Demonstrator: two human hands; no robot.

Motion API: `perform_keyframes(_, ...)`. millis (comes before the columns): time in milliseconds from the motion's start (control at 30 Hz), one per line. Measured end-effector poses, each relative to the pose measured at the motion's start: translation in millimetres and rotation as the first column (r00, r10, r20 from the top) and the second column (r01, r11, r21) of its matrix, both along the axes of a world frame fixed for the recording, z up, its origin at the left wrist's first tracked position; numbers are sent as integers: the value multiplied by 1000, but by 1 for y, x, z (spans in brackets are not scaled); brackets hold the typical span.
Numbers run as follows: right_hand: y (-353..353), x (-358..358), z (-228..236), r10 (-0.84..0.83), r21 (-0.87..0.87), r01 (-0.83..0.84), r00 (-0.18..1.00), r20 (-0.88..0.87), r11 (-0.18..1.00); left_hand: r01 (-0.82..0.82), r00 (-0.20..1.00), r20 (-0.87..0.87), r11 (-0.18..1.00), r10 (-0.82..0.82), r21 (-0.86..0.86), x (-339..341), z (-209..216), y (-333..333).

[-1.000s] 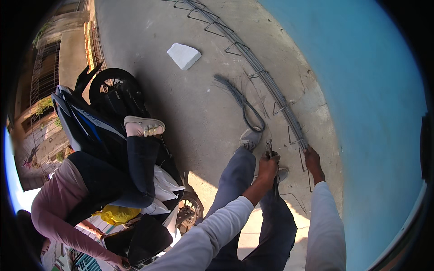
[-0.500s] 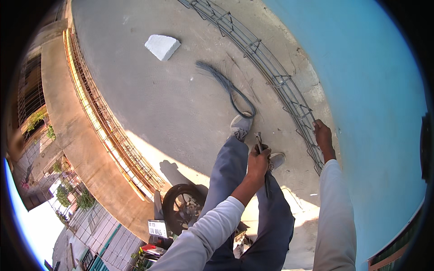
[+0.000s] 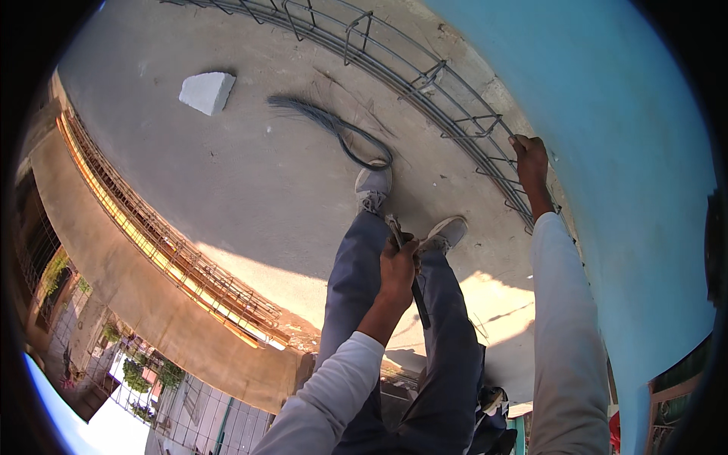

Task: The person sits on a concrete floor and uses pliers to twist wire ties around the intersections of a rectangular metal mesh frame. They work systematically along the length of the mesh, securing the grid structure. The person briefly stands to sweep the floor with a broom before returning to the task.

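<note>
A long cage of steel bars tied with bent stirrups [image 3: 434, 76] curves across the concrete floor beside the blue wall. My right hand [image 3: 534, 163] reaches out and is closed round the cage's wall-side bar, close to its near end. My left hand [image 3: 399, 267], in front of my legs, grips a slim dark metal hand tool [image 3: 421, 303]. The tool's lower end sticks out below the fist and its head shows just above; the exact kind is unclear. By my left shoe lies a looped bundle of thin grey binding wire [image 3: 334, 127].
A white angular block [image 3: 206, 92] rests on the floor at the far left. The blue wall [image 3: 607, 152] rises close on my right. More rusty steel cages [image 3: 174, 243] lie along a low concrete ledge [image 3: 144, 303] on the left. My shoes [image 3: 447, 231] stand beside the cage.
My view has turned, so the cage, wire bundle and block appear shifted left. My right hand remains on the cage's bar, and the dark tool stays in my left hand.
</note>
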State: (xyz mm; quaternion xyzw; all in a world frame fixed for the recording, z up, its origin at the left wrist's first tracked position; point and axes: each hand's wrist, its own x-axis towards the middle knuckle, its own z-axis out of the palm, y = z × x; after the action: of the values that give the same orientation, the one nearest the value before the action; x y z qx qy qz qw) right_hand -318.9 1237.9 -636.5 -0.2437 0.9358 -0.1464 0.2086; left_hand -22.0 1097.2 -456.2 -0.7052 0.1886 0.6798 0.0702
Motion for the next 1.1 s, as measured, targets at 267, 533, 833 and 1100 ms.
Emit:
perform_keyframes(267, -15, 18, 7, -88, 227, 117, 987, -133, 967, 78, 997, -13, 997, -78, -2, 8, -2, -2)
perform_keyframes(533, -13, 8, -2, -95, 240, 126, 986, -135, 963, 120, 993, -19, 992, -119, 43, 15, -5, 1)
perform_keyframes(833, -12, 28, 1, -377, -115, 362, 915, -147, 925, 127, 992, -7, 991, -127, 30, 18, -8, 6)
perform_keyframes(1100, 61, 98, 1, -957, -326, 909, 287, 42, 258, 177, 984, -21, 984, -177, 24, 8, -11, 3)
